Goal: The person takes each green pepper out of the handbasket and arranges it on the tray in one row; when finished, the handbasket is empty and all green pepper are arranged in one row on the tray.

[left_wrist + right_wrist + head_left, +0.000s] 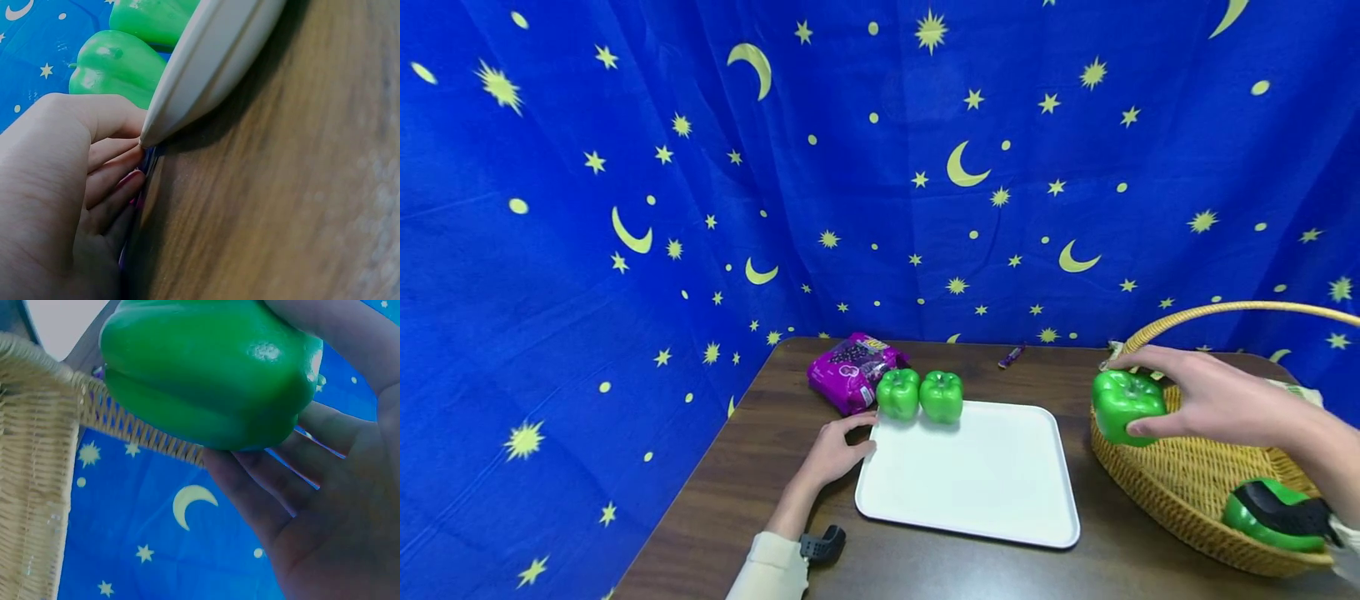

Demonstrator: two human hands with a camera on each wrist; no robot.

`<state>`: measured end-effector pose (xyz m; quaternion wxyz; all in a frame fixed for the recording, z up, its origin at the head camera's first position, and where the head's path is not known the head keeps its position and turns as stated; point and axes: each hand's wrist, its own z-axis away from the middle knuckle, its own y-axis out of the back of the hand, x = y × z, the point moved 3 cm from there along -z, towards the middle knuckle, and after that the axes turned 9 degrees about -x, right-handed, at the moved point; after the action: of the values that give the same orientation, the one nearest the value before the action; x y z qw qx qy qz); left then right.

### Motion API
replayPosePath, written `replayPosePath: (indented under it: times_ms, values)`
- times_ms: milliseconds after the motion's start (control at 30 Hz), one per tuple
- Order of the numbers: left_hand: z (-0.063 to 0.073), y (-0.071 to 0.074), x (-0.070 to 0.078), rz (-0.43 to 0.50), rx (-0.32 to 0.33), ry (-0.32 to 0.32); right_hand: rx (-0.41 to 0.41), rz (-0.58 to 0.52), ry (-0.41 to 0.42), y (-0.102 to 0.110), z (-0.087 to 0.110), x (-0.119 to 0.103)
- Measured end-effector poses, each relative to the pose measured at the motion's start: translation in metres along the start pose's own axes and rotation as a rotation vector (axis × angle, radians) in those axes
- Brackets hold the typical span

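Observation:
My right hand (1217, 396) grips a green bell pepper (1126, 404), thumb on the near side, up over the left rim of a wicker basket (1187, 487). Close up, the right wrist view has this pepper (212, 375) between thumb and fingers. Two more green bell peppers (898, 394) stand side by side at the back left corner of a white tray (970, 475). My left hand (833, 450) touches the tray's left rim with thumb and forefinger tips. In the left wrist view the rim (187, 81) crosses in front of the peppers.
Another green pepper (1262, 521) lies in the basket, partly hidden by the black wrist device. A purple packet (850, 375) lies behind the tray's left corner. One small purple wrapped item (1011, 357) lies at the table's back edge. A blue star-patterned curtain (865, 192) hangs behind.

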<state>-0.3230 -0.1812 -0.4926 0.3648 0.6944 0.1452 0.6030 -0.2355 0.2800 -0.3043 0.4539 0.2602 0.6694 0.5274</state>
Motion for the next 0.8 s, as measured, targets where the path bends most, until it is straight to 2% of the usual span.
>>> replayPosePath:
  times_ms: [100,300,400,800]
  values:
    - [0.001,0.000,0.000,0.006,0.002,-0.007,0.000,-0.011,0.022,0.000,-0.005,-0.008]
    - [0.002,0.002,0.001,-0.010,0.026,-0.071,0.060,-0.022,0.113,-0.001,-0.015,-0.018]
    - [0.002,0.002,0.002,-0.011,0.030,-0.075,0.071,-0.042,0.123,-0.004,-0.024,-0.021]
    - [0.002,0.001,-0.001,-0.021,0.025,-0.073,0.027,-0.124,0.088,-0.053,-0.074,-0.031]
